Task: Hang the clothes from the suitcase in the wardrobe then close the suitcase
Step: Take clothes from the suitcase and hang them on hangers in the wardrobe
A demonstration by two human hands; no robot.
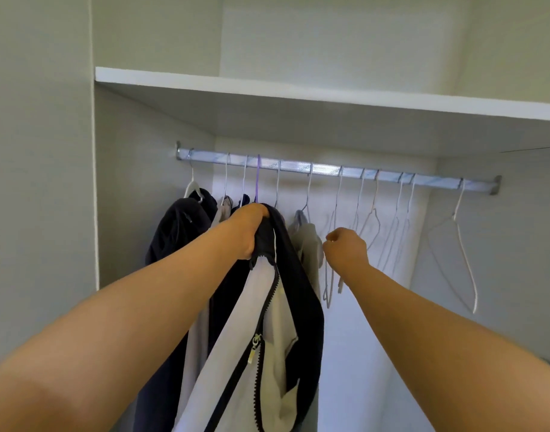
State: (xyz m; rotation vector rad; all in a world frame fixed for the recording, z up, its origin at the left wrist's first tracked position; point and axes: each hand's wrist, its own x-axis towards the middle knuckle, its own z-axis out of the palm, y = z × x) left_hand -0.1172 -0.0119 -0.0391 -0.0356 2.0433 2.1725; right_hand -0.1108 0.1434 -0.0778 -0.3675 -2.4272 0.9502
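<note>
I face the open wardrobe. A metal rail (330,170) runs across it under a white shelf (298,92). My left hand (247,230) grips the collar of a dark zip jacket (301,294) with a pale lining, which hangs from a purple hanger (257,179) on the rail. To the right of the jacket, my right hand (347,249) is curled beside a grey garment (309,244); whether it pinches anything I cannot tell. Dark clothes (177,226) hang at the left end of the rail. The suitcase is out of view.
Several bare white wire hangers (398,219) hang along the right half of the rail, the last one (457,241) apart near the right wall. The wardrobe's left side panel (96,182) stands close to the hung clothes.
</note>
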